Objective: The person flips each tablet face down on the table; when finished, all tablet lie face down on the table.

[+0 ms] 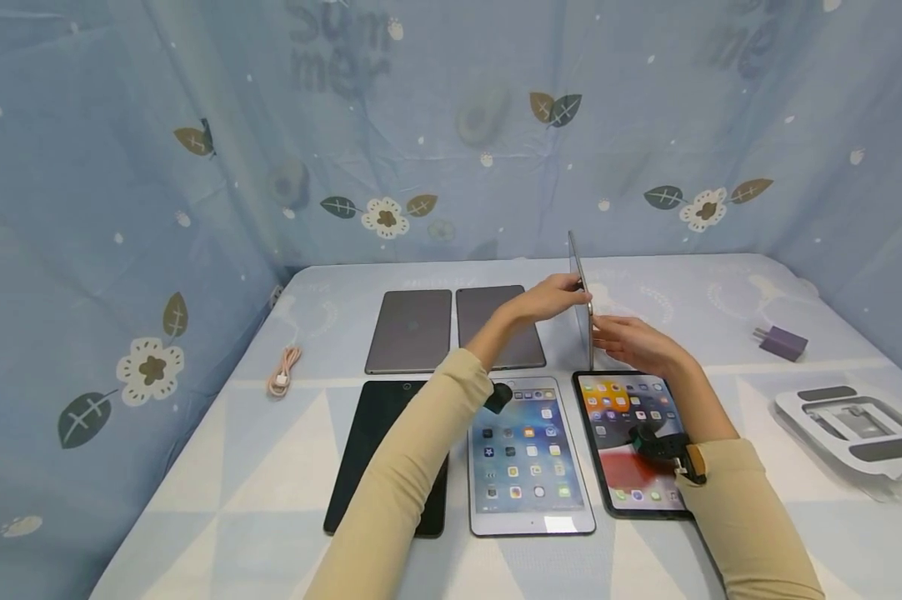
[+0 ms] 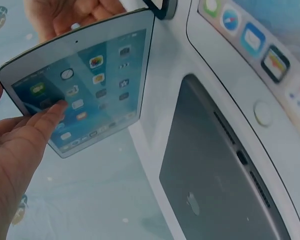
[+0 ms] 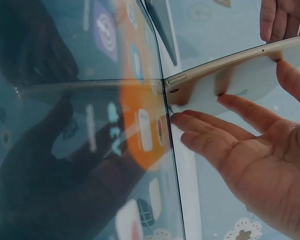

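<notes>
A thin gold-edged tablet (image 1: 582, 287) stands on its edge on the table behind the front row. Its lit screen (image 2: 82, 82) faces my left hand (image 1: 552, 296), which holds it at the upper edge with a fingertip on the glass. My right hand (image 1: 631, 342) is on the other side. Its straight fingers (image 3: 215, 127) touch the tablet's plain back (image 3: 230, 75). In front of the hands lie a white lit tablet (image 1: 529, 454) and a black-framed lit tablet (image 1: 631, 442).
A dark tablet (image 1: 379, 450) with its screen off lies at the front left. Two grey tablets (image 1: 409, 329) lie face down behind. A pink cable (image 1: 282, 371) lies left, a purple charger (image 1: 781, 342) and a white stand (image 1: 849, 425) right. Cloth walls enclose the table.
</notes>
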The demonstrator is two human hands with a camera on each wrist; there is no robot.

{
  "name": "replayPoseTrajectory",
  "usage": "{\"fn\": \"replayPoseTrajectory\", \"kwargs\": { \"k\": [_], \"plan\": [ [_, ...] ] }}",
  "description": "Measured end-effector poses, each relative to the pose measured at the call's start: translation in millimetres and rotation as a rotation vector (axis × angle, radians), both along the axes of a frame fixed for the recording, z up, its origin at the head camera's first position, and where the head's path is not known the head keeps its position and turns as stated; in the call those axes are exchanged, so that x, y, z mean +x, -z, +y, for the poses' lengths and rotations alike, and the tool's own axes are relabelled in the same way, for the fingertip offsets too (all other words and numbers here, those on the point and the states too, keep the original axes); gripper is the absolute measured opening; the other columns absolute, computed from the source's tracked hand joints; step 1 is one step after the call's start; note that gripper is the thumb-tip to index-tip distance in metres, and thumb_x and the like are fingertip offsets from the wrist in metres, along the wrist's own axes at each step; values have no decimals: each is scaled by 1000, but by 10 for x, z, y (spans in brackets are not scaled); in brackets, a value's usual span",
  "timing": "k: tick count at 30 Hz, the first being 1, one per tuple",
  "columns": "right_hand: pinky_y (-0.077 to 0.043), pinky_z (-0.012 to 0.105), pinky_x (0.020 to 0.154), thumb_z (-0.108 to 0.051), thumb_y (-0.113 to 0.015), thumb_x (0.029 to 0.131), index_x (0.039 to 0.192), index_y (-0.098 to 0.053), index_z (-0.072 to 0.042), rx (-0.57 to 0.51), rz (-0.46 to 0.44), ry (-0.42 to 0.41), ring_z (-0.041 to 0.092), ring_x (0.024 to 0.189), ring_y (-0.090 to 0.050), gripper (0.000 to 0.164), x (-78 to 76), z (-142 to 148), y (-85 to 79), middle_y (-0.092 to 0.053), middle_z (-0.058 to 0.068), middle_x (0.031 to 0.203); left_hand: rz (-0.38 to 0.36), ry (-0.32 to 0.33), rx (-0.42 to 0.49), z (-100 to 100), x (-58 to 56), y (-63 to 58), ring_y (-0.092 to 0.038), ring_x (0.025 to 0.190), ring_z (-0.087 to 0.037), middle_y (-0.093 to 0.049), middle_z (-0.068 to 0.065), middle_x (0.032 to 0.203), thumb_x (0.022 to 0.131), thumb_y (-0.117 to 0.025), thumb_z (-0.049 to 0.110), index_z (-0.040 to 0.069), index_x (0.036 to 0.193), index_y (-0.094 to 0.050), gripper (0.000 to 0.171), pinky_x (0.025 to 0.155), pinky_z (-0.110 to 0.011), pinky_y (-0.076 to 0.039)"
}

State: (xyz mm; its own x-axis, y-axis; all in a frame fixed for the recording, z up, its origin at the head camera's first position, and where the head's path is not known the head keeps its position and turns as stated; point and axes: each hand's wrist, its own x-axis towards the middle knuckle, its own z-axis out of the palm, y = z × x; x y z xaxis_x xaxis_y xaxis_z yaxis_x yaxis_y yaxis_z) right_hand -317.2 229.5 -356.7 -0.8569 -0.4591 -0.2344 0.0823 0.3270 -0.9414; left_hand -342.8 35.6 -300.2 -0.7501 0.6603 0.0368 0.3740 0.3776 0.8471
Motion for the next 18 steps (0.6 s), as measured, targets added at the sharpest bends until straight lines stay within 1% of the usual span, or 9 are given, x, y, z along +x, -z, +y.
{"fn": "replayPoseTrajectory", "kwargs": {
  "k": [3,6,9,12,18],
  "plan": [
    [-7,57,117,-39,-37,104,150,-2,11,17,-3,-19,50,144,-6,76,0,-34,-1,-4,35,155,-24,15,20,-79,-8,7,-40,139,-25,-48,-17,142,103,-41,12,-2,135,-47,35,112,-33,-36],
    [-8,59,117,-41,-37,103,150,-6,11,58,29,-35,49,144,-8,76,10,-60,-5,-7,34,156,-52,29,46,-155,-13,23,-43,136,-25,-50,-18,140,103,-41,9,-3,136,-46,36,111,-34,-37],
    [-7,61,116,-43,-37,103,150,-9,10,93,63,-46,49,144,-8,76,16,-75,-5,-9,32,156,-85,37,85,-213,-16,40,-43,136,-28,-47,-21,142,102,-41,6,-5,140,-41,39,112,-34,-37],
    [-5,64,115,-42,-38,103,150,-11,9,104,80,-50,48,145,-8,74,9,-73,11,-11,31,156,-91,41,108,-248,-18,52,-43,136,-30,-46,-23,143,102,-41,4,-7,141,-38,41,112,-33,-37],
    [-9,65,114,-40,-39,103,150,-14,9,156,115,-56,48,144,-9,73,7,-84,31,-16,31,155,-121,62,170,-320,-40,93,-41,138,-30,-44,-24,145,100,-44,2,-8,143,-37,44,111,-32,-38]
  ]
}}
